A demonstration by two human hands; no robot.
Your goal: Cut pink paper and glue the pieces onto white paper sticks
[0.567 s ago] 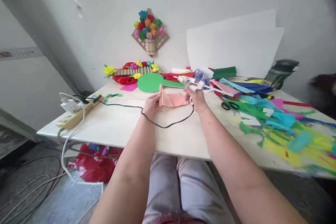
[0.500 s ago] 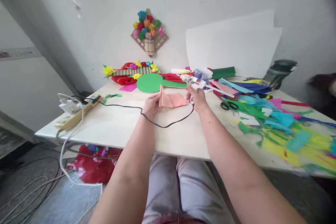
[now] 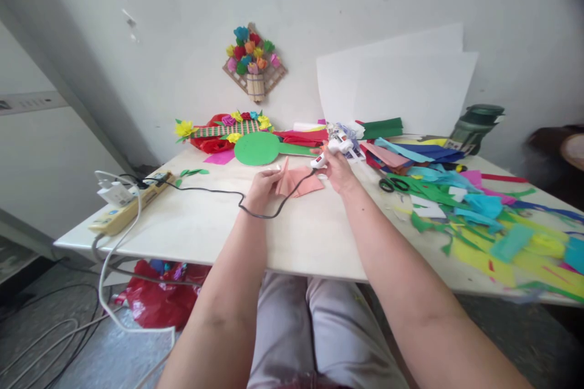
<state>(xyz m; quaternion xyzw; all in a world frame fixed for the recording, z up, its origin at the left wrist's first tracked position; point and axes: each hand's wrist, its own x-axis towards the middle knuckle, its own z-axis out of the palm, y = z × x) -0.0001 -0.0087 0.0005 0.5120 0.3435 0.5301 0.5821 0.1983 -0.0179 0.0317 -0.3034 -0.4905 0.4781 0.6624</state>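
Peach paper (image 3: 309, 186) mid-tabletop (image 3: 205, 222), left hand (image 3: 262, 187) on it, right hand (image 3: 342, 173) on glue gun (image 3: 336, 149).
Left grip pinched on paper's left end; right grip clamped round the white gun, black cord (image 3: 205, 189) running to power strip (image 3: 123, 213), left edge. Scissors (image 3: 393, 184) and coloured scraps (image 3: 511, 243) cover right side to near right corner; green bottle (image 3: 479, 124) toward far right corner. White sheets (image 3: 396, 85) lean on pale wall (image 3: 177, 30), far edge; flower hanging (image 3: 256, 86) above. Red bag (image 3: 159, 298) below near edge, left.
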